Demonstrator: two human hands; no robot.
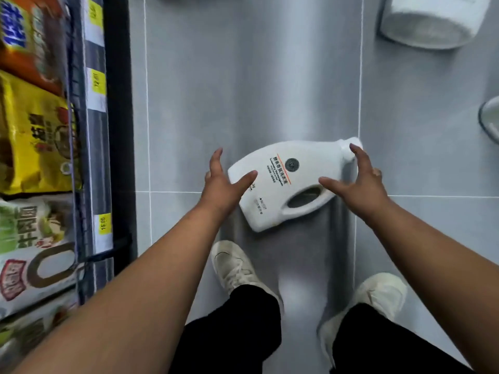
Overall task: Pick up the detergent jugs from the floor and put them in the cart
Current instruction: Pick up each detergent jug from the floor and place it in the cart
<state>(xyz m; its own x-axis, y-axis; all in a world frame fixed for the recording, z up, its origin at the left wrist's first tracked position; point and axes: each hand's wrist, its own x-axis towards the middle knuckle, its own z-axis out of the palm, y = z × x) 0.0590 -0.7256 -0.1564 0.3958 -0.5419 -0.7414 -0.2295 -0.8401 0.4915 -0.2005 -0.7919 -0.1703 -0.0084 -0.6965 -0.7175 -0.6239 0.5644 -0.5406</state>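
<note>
Both hands are out. The left hand (pixel 224 184) and the right hand (pixel 361 182) have their fingers spread wide and hold nothing. Between them lies the white plastic detergent jug with a moulded handle (pixel 280 184), on its side on the grey tiled floor (pixel 243 90). Its cap sits by the right fingertips and its base by the left thumb. Whether either hand touches it, I can't tell. Well beyond the right fingers lies a second white jug (pixel 429 25).
</note>
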